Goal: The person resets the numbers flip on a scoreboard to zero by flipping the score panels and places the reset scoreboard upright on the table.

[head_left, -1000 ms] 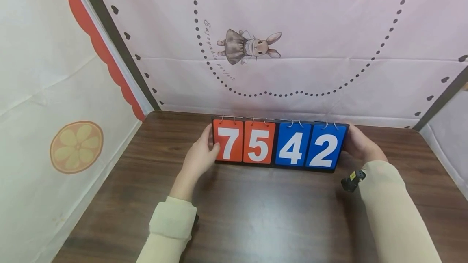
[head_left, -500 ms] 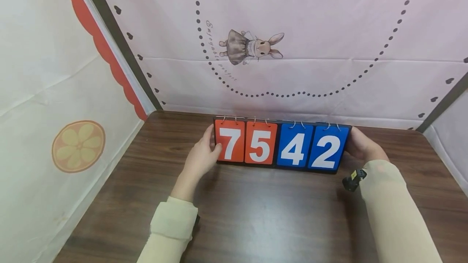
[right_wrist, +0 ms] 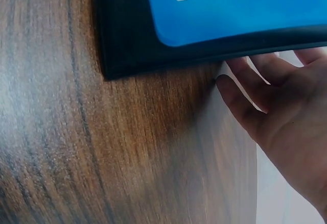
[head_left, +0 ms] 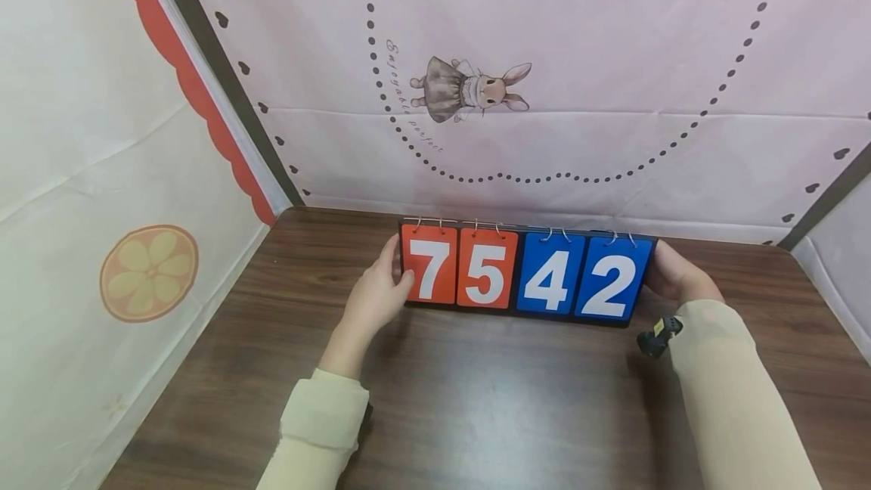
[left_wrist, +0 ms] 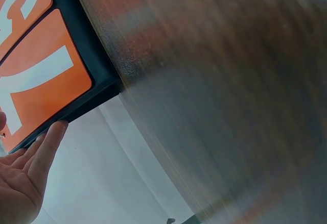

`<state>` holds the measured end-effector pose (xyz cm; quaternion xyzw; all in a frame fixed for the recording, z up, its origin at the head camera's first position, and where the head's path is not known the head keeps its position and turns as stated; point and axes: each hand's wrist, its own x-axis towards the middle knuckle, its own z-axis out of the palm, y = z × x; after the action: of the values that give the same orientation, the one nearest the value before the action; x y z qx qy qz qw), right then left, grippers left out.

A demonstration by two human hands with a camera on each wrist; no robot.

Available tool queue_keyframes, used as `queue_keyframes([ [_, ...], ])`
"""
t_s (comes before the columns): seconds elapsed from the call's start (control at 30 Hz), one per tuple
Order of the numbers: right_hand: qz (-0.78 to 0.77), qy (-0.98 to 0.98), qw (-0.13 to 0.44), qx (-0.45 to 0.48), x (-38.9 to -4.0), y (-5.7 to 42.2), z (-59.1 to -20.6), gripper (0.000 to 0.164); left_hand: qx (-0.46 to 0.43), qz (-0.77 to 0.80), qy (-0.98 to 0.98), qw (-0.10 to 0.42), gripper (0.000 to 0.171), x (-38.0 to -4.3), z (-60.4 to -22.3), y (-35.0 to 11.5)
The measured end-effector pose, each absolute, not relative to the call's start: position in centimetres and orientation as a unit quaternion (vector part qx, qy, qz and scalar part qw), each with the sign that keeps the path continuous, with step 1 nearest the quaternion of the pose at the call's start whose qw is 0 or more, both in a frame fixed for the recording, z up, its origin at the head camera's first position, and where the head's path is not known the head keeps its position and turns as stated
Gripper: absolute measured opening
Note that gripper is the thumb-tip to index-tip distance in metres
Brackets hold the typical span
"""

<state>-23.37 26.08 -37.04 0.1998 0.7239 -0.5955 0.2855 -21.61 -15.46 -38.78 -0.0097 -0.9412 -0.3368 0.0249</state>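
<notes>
A flip scoreboard [head_left: 516,271] stands on the wooden table, leaning back a little, in the head view. Its red cards read 7 and 5, its blue cards 4 and 2. My left hand [head_left: 373,289] holds the left end, thumb in front over the edge of the 7 card. In the left wrist view, that hand's fingers [left_wrist: 48,150] lie against the black side edge. At the right end, my right hand [head_left: 680,274] holds the other side. The right wrist view shows fingers [right_wrist: 255,83] reaching behind the black edge, their tips partly hidden; the thumb is out of sight.
The brown wooden table [head_left: 503,399] spreads in front of the board. A pale cloth wall [head_left: 578,142] with a rabbit print rises close behind it. On the left stands another cloth wall [head_left: 82,195] with an orange-slice print. A small black camera [head_left: 658,336] sits at the right wrist.
</notes>
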Motion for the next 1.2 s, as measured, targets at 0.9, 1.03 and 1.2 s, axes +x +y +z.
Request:
queue_keyframes([
  [0.9,-0.728,0.681,0.077,0.002,-29.9,28.5,-37.3,0.060,-0.011,-0.341,-0.940,0.021,0.066,-21.5,-38.7,-15.4],
  [1.03,-0.776,0.629,0.030,-0.022,-30.1,28.0,-35.8,0.059,-0.008,-0.341,-0.940,0.017,0.067,-21.5,-38.7,-15.5],
  [1.2,-0.794,0.607,-0.015,-0.028,-30.0,26.9,-34.0,0.055,-0.004,-0.344,-0.939,0.009,0.068,-21.6,-38.7,-15.5],
])
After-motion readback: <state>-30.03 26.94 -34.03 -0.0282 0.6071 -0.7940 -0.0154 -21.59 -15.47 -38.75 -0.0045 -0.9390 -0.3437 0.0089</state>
